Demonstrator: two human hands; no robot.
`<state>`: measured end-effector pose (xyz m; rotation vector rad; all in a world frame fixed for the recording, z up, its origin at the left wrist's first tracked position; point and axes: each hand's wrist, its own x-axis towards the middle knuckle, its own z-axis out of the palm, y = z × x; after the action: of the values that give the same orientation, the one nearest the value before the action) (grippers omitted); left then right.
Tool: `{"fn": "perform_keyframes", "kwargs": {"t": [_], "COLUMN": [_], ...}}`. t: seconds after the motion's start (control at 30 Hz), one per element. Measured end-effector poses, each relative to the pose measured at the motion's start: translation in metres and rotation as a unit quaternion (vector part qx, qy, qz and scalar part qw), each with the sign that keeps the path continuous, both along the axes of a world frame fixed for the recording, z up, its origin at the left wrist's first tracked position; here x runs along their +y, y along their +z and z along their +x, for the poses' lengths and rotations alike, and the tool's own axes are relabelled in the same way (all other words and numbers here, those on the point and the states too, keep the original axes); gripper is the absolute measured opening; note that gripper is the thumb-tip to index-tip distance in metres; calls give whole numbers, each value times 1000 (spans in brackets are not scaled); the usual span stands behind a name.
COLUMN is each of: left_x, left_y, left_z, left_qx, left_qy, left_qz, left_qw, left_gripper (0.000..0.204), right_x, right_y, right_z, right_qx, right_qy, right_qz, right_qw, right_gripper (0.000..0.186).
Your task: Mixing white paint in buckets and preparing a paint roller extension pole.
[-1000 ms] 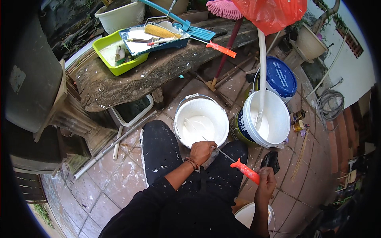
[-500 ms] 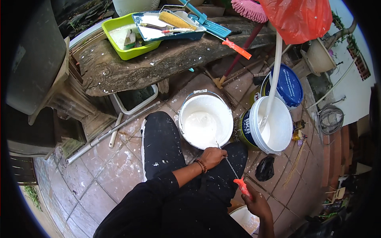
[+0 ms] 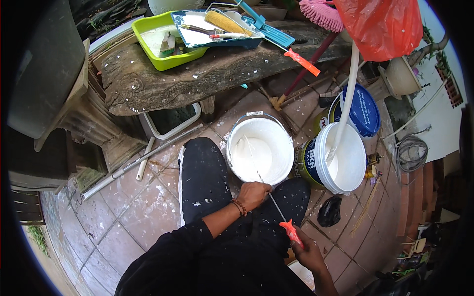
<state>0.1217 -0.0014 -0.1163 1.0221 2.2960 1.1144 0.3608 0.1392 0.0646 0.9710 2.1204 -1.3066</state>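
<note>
Head view: hands (image 3: 253, 194) on bucket (image 3: 260, 150) rod (image 3: 266, 190).

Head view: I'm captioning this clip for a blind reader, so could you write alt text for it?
Seen from above, a seated person's left hand grips a thin metal rod dipped into a white bucket of white paint, while the right hand holds its orange handle. A second open paint bucket stands beside it, below a wooden bench carrying roller trays.

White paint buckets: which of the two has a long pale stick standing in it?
The larger white bucket with a blue printed side, on the person's right; the plain white bucket by the left hand has none.
</note>
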Motion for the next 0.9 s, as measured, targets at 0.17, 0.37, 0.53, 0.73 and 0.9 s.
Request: {"fn": "perform_keyframes", "kwargs": {"t": [0.17,0.37,0.53,0.73,0.9], "left_x": [25,58,43,18,5], "left_y": [-7,-7,4,22,15], "left_z": [-7,-2,5,11,3], "left_qx": [-39,-10,-17,-29,-27], "left_qy": [-2,-46,-65,-83,-77], "left_qz": [10,32,29,-12,-45], "left_qw": [999,998,997,996,996], "left_gripper": [17,15,16,15,16], "right_x": [-9,-15,-10,10,6], "right_y": [-8,26,55,64,46], "right_z": [-3,-7,-16,-13,-8], "right_qx": [107,-16,-51,0,-75], "right_qy": [159,196,199,204,-94], "right_qz": [272,378,304,215,-105], "right_qw": [943,905,930,955,987], "right_gripper": [61,59,59,59,50]}}
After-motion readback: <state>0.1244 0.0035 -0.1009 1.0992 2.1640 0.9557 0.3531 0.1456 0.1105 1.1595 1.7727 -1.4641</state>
